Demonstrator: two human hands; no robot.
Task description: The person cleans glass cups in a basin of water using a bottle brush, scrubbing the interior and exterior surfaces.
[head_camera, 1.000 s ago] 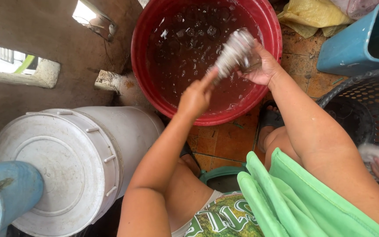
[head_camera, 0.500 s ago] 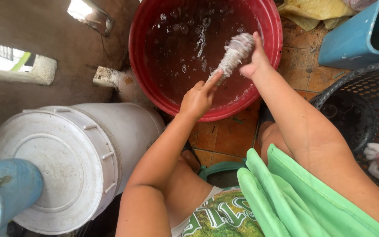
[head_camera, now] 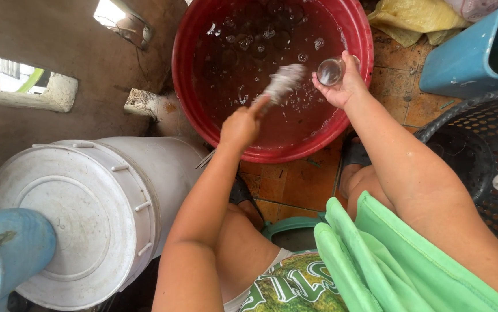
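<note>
A big red basin (head_camera: 357,69) of soapy water stands on the tiled floor ahead of me. My left hand (head_camera: 241,124) grips the handle of a bottle brush (head_camera: 282,82), whose pale bristly head points up and right over the water. My right hand (head_camera: 341,86) holds a small clear glass (head_camera: 330,71) above the basin's right side, its mouth turned towards me. Brush head and glass are a short gap apart.
A white lidded bucket (head_camera: 70,219) stands at my left, with a blue container (head_camera: 3,254) in the lower left corner. A blue tub (head_camera: 480,52) and a dark perforated basket (head_camera: 480,150) are on the right. Yellow cloth (head_camera: 410,20) lies behind the basin.
The brush was inside the glass a second ago. It has been drawn out to the left, and the glass has turned so that its open mouth shows.
</note>
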